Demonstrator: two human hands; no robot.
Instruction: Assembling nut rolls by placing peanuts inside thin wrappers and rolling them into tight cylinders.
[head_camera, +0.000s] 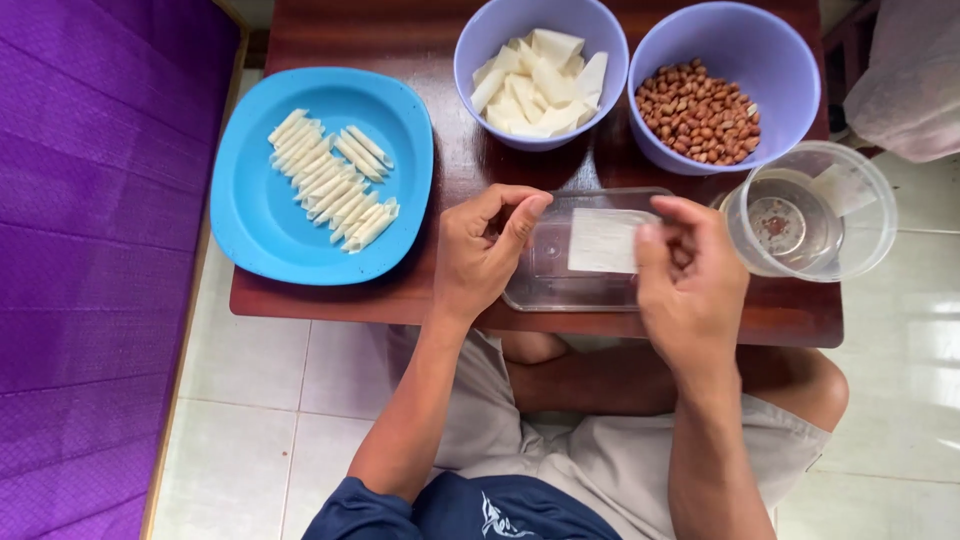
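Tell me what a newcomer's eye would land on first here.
The bright blue plate at the table's left, lined with small rolled white wrappers, stands out first. Two lilac bowls sit at the far edge: one of cut white wrapper pieces, one of peanuts. In the middle, the left hand and right hand hover over a clear tray bearing a flat white wrapper sheet.

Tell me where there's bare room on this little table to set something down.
Bare wood shows along the table top left, above the blue plate, and along the front edge right of the clear tray, below the clear tub. The right half is crowded: two purple bowls, tub, tray and both hands sit close together.
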